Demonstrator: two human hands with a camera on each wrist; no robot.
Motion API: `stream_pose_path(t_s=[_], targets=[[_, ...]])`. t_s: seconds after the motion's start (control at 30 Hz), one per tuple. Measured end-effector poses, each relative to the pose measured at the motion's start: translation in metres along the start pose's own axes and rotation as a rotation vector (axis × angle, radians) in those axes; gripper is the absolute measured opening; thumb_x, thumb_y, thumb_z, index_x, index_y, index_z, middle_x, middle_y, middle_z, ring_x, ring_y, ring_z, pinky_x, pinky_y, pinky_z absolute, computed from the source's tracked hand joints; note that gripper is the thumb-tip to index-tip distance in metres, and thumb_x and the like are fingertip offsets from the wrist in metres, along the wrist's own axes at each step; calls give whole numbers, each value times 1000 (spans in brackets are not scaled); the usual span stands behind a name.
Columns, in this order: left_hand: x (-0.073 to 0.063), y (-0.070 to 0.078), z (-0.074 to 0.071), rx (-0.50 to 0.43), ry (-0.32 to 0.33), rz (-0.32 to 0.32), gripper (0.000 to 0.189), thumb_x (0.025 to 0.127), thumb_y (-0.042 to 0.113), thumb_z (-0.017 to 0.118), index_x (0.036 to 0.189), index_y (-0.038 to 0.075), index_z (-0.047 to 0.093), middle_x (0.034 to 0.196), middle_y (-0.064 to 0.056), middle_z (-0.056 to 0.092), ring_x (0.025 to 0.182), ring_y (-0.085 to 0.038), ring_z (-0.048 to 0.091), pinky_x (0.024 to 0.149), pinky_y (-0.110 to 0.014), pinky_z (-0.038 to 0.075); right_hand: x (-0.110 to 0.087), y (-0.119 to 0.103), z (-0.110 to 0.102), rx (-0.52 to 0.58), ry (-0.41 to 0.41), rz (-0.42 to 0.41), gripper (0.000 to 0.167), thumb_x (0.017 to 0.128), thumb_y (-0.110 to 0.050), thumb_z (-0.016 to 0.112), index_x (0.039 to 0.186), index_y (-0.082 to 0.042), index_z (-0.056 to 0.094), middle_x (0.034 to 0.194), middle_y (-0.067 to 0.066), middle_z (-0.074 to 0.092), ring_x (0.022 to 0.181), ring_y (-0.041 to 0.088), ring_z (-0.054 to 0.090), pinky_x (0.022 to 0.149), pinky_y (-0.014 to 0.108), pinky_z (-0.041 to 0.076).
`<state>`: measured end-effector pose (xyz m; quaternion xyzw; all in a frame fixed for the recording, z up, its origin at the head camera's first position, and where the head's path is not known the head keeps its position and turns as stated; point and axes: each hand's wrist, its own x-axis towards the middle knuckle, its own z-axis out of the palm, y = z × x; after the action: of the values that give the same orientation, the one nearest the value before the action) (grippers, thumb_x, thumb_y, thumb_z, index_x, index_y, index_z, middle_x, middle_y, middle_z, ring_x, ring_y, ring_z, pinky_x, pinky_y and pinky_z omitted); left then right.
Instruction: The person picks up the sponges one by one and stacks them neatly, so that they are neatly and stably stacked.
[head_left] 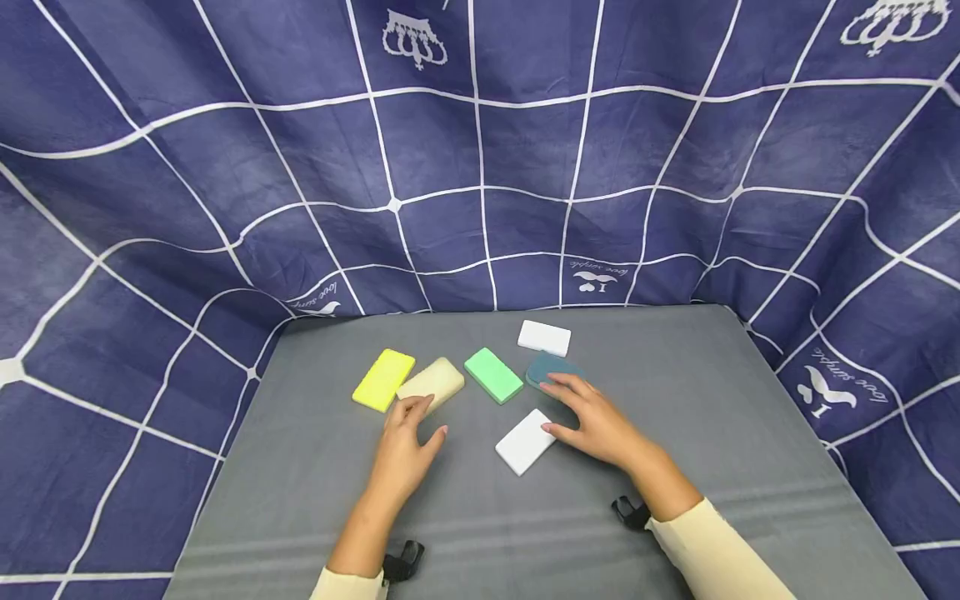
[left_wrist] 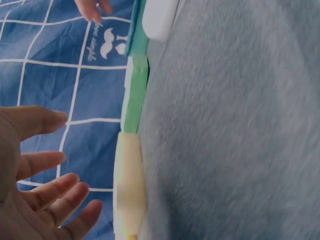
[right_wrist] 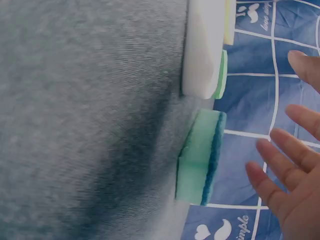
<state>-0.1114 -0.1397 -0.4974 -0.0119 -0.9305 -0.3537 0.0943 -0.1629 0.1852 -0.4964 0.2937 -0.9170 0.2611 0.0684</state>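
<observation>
My left hand hovers with relaxed, spread fingers by the near side of a cream sponge. In the left wrist view, a gap shows between those fingers and the cream sponge. My right hand is held over the table, its fingers overlapping a blue-topped scouring sponge in the head view. Its thumb overlaps the corner of a white sponge block. From the right wrist, the scouring sponge shows a green body under a dark blue layer, apart from the fingers. Both hands hold nothing.
A yellow sponge lies left of the cream one. Between the hands is a green sponge, and a second white block lies farther back. Blue checked curtain surrounds the grey-covered table at the back and sides.
</observation>
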Motion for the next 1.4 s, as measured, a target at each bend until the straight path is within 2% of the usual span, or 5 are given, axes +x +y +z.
stream_pose_path(t_s=[0.2,0.47,0.77,1.17,1.4], targets=[[-10,5,12,-28,-72,-27,46,91,22,76,133,7,65,111,-8,60,96,-23,61,79,-36,50,-13,0,12,22,-57,15,62,88,-34,80,142,-13,59,140,7,56,128,29,58,103,50,49],[-20,15,32,-99,-135,19,35,90,19,75,122,5,70,96,-2,65,83,-15,62,73,-25,51,-20,-3,18,80,-155,90,64,92,-28,73,149,-12,49,145,11,54,132,34,56,104,56,48],[-30,20,48,-123,-212,37,34,89,18,76,120,3,70,92,-2,66,78,-11,62,70,-23,50,-23,-7,29,130,-211,125,72,88,-11,70,155,-9,41,148,14,51,132,32,55,104,53,48],[-42,25,52,-153,-292,-39,47,91,25,75,131,5,63,99,-2,68,81,-9,61,69,-24,48,-25,-13,36,97,-186,134,71,87,-13,77,151,-8,47,139,12,57,126,30,58,100,49,51],[-44,25,51,-196,-337,-51,61,91,27,74,141,0,55,107,-6,68,80,-7,58,68,-22,46,-21,-15,37,68,-183,130,70,84,-14,81,147,-6,52,123,8,60,104,20,60,87,42,53]])
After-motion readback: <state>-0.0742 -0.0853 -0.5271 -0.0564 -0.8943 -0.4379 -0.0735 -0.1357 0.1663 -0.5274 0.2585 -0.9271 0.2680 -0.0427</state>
